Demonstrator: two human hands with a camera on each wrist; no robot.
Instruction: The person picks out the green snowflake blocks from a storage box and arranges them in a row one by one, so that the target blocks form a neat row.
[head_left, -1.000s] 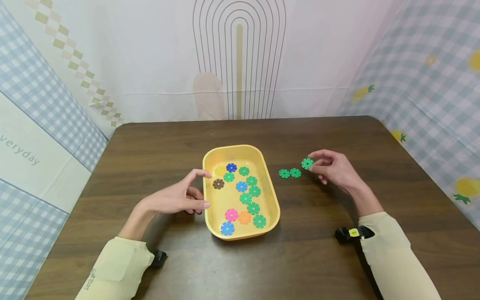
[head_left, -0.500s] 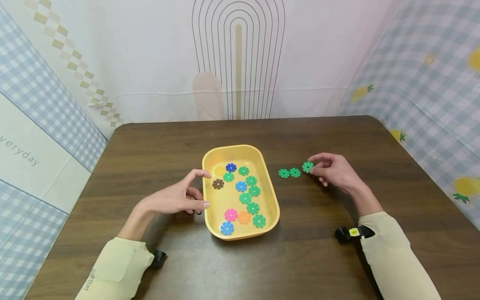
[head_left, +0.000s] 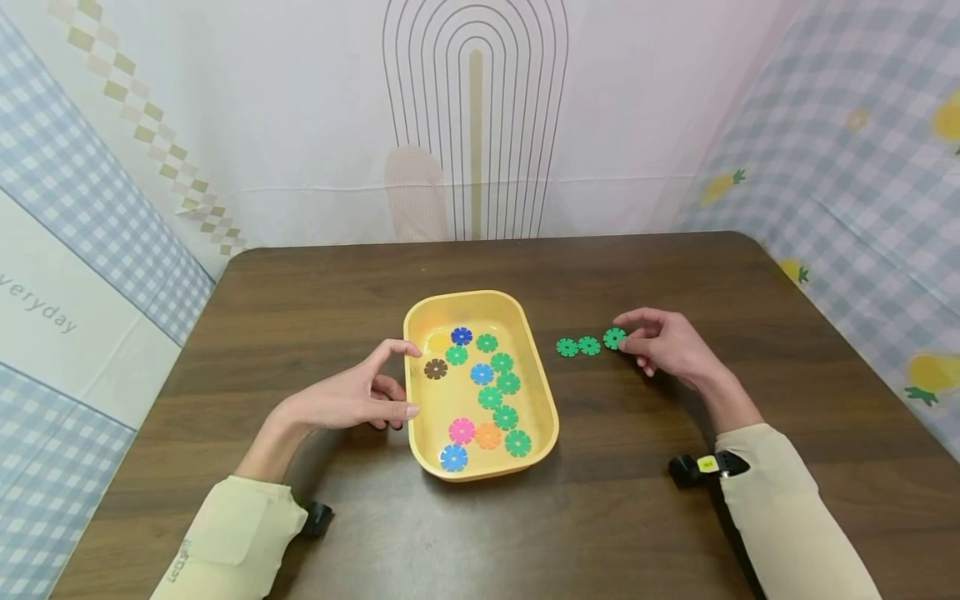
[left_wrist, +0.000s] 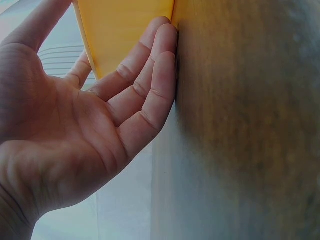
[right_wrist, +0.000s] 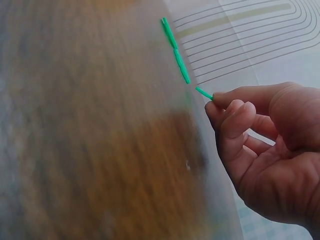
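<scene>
My right hand point(head_left: 671, 346) pinches a green notched plastic disc point(head_left: 614, 337) between thumb and fingertips. In the right wrist view this disc point(right_wrist: 204, 93) is seen edge-on, slightly tilted and just apart from a row of two joined green discs point(right_wrist: 175, 50). That joined pair point(head_left: 578, 347) lies flat on the table to the left of the held piece. With thumb and index finger over its left rim, my left hand point(head_left: 348, 392) grips a yellow tray point(head_left: 542, 392). The other left fingers point(left_wrist: 145, 95) bend against the tray's outer wall, close to the tabletop.
Inside the tray lie several more discs: green ones point(head_left: 506, 417), blue point(head_left: 453, 457), pink point(head_left: 462, 431), orange point(head_left: 487, 436), brown point(head_left: 436, 369) and a yellow one. The brown wooden table point(head_left: 322, 292) ends at a patterned cloth backdrop point(head_left: 315, 125).
My right hand has lowered the green disc slightly, toward the level of the joined pair. The left hand and the tray have stayed put.
</scene>
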